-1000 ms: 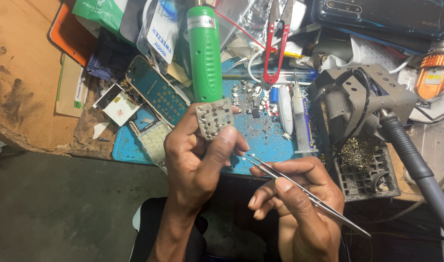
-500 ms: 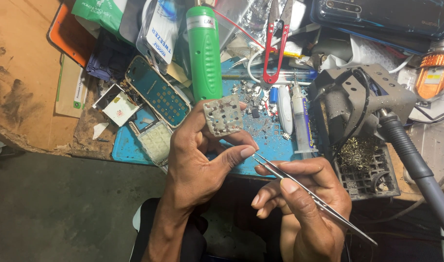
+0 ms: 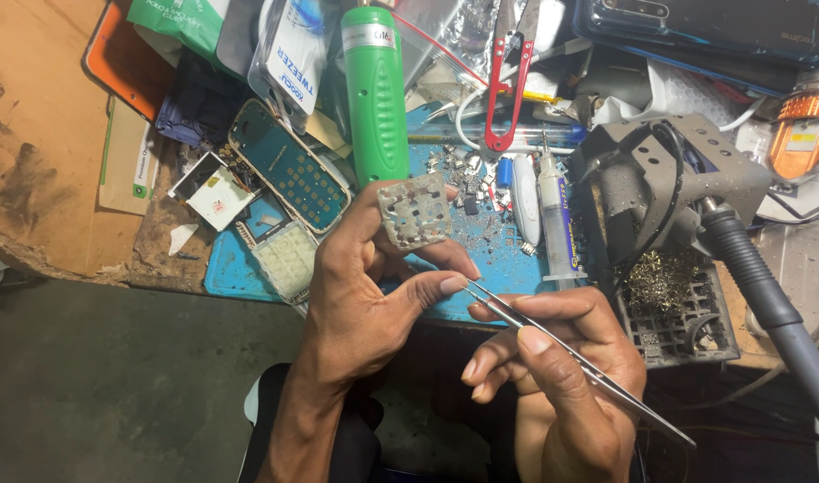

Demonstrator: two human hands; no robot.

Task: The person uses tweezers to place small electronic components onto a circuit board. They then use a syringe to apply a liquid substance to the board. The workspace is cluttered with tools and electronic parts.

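Observation:
My left hand (image 3: 364,295) holds a small grey perforated metal plate (image 3: 415,213) upright between its fingers, above the front of a blue work mat (image 3: 239,268). My right hand (image 3: 561,376) grips thin metal tweezers (image 3: 552,344). Their tips rest against my left thumb, just below the plate. Nothing visible sits between the tweezer tips.
A green cylindrical tool (image 3: 375,98), a phone circuit board (image 3: 288,165), a white keypad piece (image 3: 287,259), red snips (image 3: 506,80), a syringe (image 3: 554,210) and several tiny metal parts crowd the mat. A grey hot-air handle and hose (image 3: 740,250) stands right, over a wire-wool holder (image 3: 669,304).
My left hand has turned the plate slightly and lifted it a little. The tweezer tips have moved up to touch my left thumb.

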